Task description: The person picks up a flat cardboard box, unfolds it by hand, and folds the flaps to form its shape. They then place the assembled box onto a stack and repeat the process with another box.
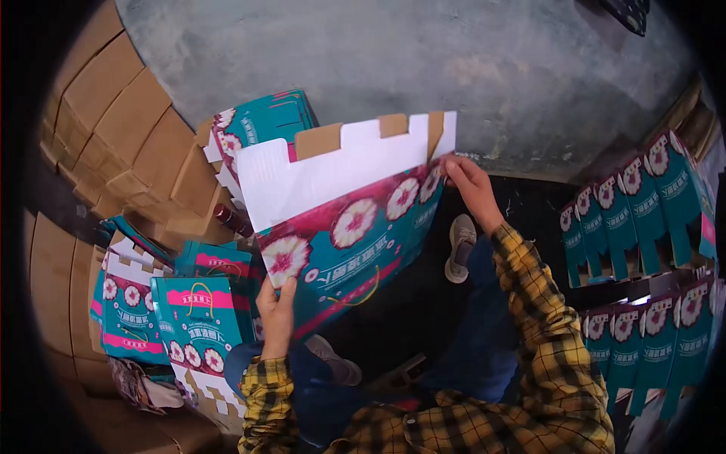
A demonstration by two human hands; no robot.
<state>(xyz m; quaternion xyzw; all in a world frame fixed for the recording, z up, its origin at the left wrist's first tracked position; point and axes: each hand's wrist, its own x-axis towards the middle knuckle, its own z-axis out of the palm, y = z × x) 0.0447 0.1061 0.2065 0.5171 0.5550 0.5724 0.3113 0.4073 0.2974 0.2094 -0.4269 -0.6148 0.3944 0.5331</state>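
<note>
A large flat carton (355, 219), teal and magenta with flower pictures, a white notched top band and a yellow cord handle, is held tilted in front of me. My left hand (277, 314) grips its lower left edge, thumb on the printed face. At the upper right corner, my right hand (470, 189) pinches the edge between thumb and fingers. Behind the carton's upper left lies a stack of similar flat cartons (265, 121). The fingers behind the carton are hidden.
Brown boxes (136, 129) are stacked along the left. Printed cartons (200, 325) lean at the lower left, beside bundled cloth (144, 386). Rows of standing teal cartons (635, 216) fill the right side. A grey wall (378, 60) rises ahead; my shoes (460, 248) are below.
</note>
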